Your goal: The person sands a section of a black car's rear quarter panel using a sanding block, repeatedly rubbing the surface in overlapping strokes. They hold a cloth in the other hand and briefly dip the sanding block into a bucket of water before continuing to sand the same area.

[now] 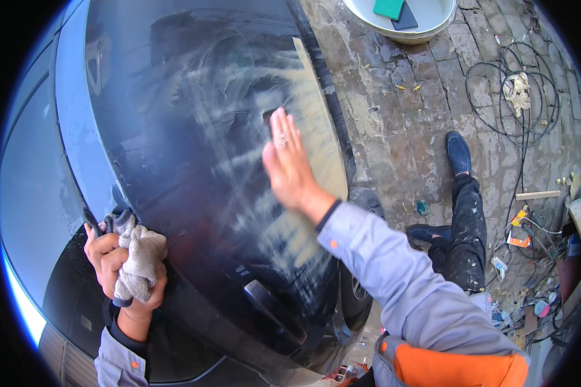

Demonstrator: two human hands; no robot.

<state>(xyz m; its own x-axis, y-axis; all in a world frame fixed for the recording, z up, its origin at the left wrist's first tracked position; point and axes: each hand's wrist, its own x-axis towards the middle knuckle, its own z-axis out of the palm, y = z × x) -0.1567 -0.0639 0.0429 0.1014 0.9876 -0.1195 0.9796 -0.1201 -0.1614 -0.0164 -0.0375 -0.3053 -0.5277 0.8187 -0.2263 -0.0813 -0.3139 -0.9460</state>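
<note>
A dark car body panel point(174, 148) fills the middle, smeared with pale dust. Along its right edge runs a beige strip of filler point(326, 135). My right hand point(290, 158) lies on the panel beside this strip, fingers stretched and a little blurred. A small dark patch shows by its fingertips; whether it is a separate piece under the hand, I cannot tell. At the left, my left hand point(106, 258) is closed around a bunched grey rag point(142, 258), near the car's light blue-grey roof edge point(77, 97).
A door handle point(274, 309) and wheel point(355, 290) sit on the car's near side. On the brick paving point(413, 109) are a white basin point(403, 32) with a green block, a coiled black cable point(526, 132), a wood strip point(537, 195) and scattered debris. My legs point(468, 226) are to the right.
</note>
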